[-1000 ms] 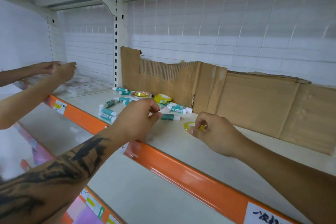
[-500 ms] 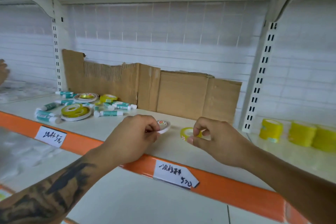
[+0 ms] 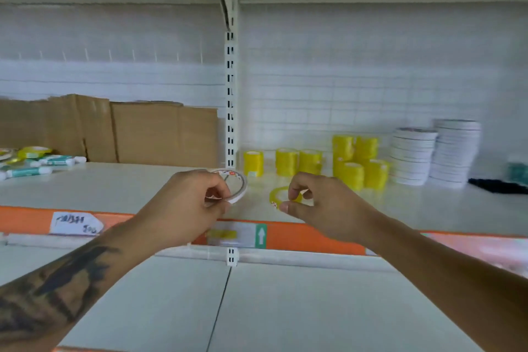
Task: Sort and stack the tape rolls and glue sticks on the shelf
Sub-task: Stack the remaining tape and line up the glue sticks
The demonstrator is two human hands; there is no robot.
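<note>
— While each hand carries a roll above the shelf's point(image 3: 171, 188) front edge, how much is sorted?
— Yellow rolls point(image 3: 310, 161) and white stacks point(image 3: 434, 153) stand at the rear right; loose glue sticks point(image 3: 28, 171) remain far left. Left hand point(image 3: 183, 203) pinches a white tape roll point(image 3: 235, 186), right hand point(image 3: 323, 206) a thin yellow roll point(image 3: 278, 194).

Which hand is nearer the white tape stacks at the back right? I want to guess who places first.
Right. The right hand, pinching a yellow tape roll, sits left of and in front of the white tape stacks. The left hand, holding a white tape roll, is farther left.
</note>
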